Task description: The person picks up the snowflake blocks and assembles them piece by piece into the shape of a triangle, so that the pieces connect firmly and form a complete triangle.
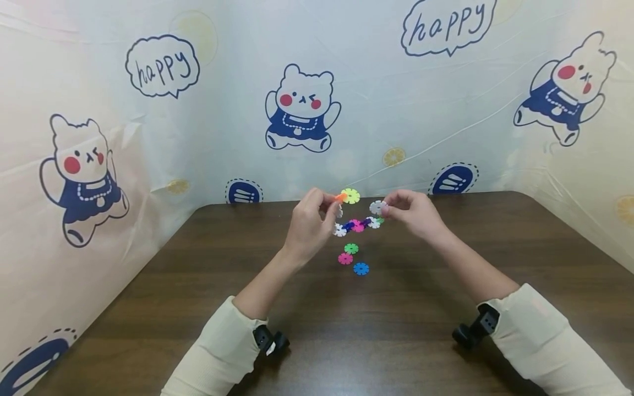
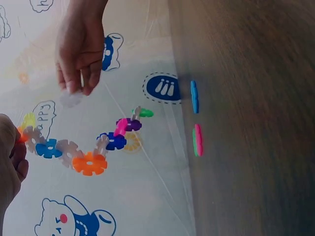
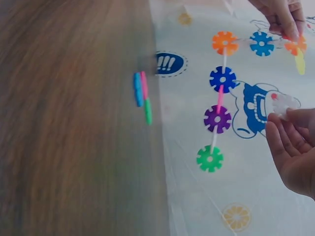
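My left hand [image 1: 312,226] pinches an orange notched plastic disc [image 3: 295,45] at one end of a linked chain. A yellow disc [image 1: 350,196] sticks out past those fingertips. From there the chain hangs and bends through white, blue, orange, dark blue, pink and purple discs to a green disc [image 3: 209,158] at the far end. My right hand [image 1: 416,214] holds a single white disc [image 1: 377,207] between thumb and fingers. That disc is apart from the chain, near the yellow disc. In the right wrist view, the remaining right fingers [image 3: 290,140] curl below it.
Three loose discs lie on the brown wooden table [image 1: 317,341] below the hands: green [image 1: 351,248], pink [image 1: 345,258] and blue [image 1: 361,269]. A patterned cloth [image 1: 218,126] with bear drawings hangs behind the table and along its sides.
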Tool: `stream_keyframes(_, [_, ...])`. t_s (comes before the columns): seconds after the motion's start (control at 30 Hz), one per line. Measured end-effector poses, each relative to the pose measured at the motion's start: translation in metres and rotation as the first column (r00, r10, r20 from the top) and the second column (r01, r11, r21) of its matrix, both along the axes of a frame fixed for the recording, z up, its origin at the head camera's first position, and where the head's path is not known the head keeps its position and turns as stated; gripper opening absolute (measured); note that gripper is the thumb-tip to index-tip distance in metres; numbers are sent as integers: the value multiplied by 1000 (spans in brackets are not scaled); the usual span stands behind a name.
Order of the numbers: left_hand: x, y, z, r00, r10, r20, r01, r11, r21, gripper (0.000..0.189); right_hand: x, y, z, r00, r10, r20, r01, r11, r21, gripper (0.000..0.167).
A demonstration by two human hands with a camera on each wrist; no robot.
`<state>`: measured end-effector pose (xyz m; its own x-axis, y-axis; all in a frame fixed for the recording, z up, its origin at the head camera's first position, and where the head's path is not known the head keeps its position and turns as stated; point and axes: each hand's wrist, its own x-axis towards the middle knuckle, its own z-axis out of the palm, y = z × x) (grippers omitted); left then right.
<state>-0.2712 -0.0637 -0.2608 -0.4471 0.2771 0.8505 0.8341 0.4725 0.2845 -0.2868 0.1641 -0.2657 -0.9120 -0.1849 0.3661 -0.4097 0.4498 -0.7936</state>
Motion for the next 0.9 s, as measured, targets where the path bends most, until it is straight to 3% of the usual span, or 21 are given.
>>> stream_keyframes(0.2, [0,1,-1,999,-32,-3,32,999,-28,13,2,1,6,999,50,-8,-51,986,-161,25])
stream_keyframes(0.43, [2,3,-1,999,-42,-2,42,997,-64,14,6,-2,11,996,91,-6,-90,965,-248,24])
stream_keyframes(0.9, [2,4,0,999,-54,5,54,997,-54,11,6,-5,10,975,223,-9,-209,897,-390,3])
